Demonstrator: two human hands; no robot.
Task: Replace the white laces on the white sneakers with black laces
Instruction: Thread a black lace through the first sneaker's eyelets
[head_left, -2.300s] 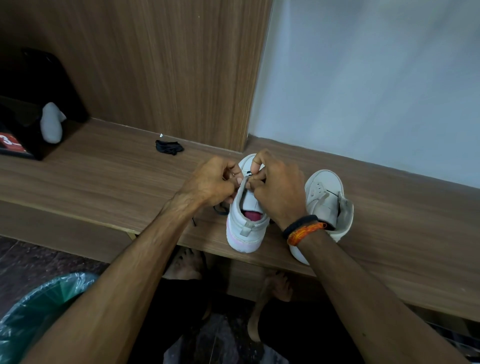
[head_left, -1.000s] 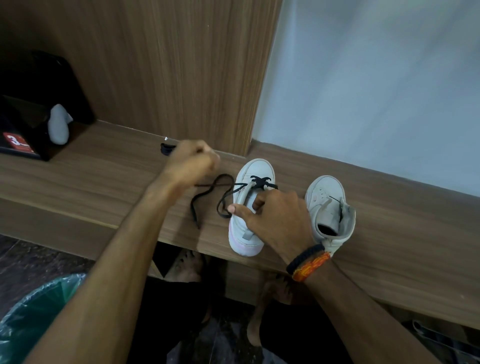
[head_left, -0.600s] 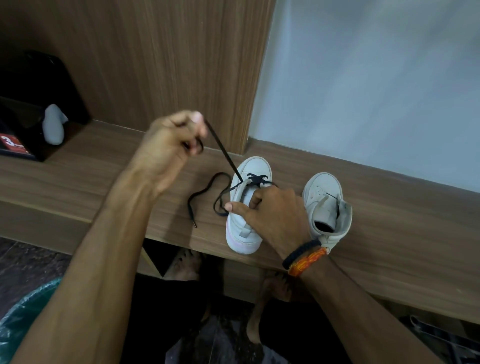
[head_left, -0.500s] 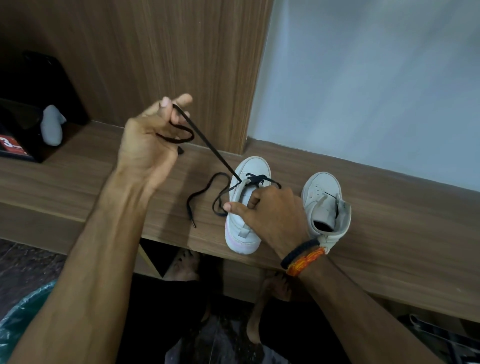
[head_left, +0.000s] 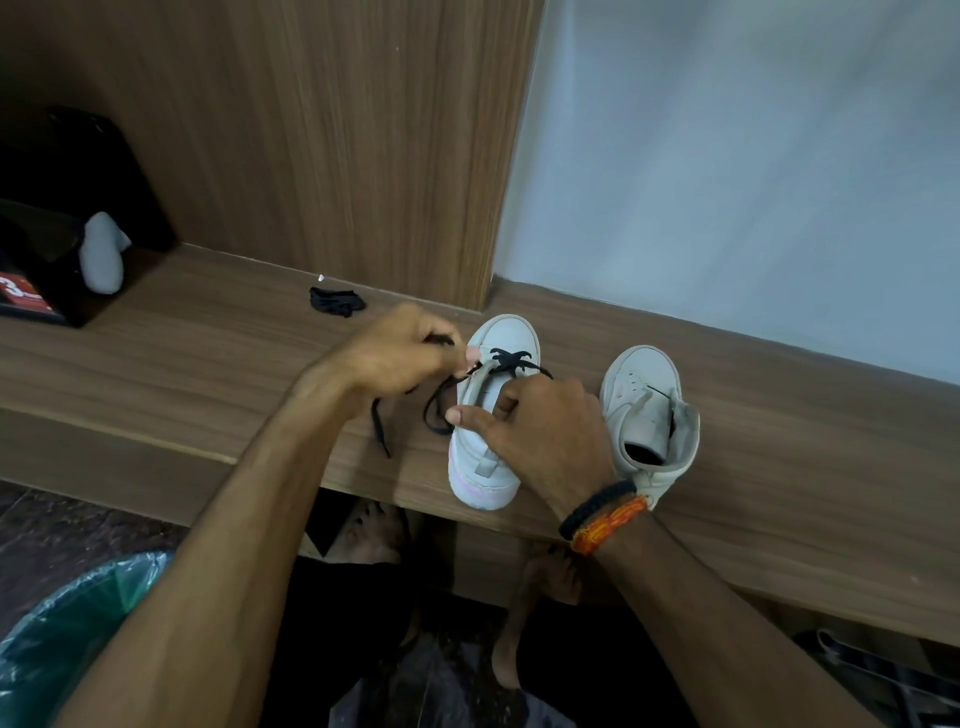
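Two white sneakers stand on a wooden shelf (head_left: 182, 374), toes pointing away from me. The left sneaker (head_left: 506, 338) has a black lace (head_left: 511, 358) crossed through its front eyelets, with slack ends trailing off its left side over the shelf. My left hand (head_left: 395, 353) pinches one lace end just beside the toe. My right hand (head_left: 540, 431) clasps the sneaker's upper and tongue from the right. The right sneaker (head_left: 644, 395) stands without a lace, its tongue loose. A second bundled black lace (head_left: 336, 301) lies at the back of the shelf.
A wood panel rises behind the shelf on the left and a pale wall on the right. A black box (head_left: 31, 301) with a pale object (head_left: 104, 254) sits far left. A bin with a green liner (head_left: 67, 623) stands on the floor at lower left.
My left hand, which had pulled the lace up and to the left until it was taut, has come back down to the sneaker's toe. My right hand has stayed on the sneaker.
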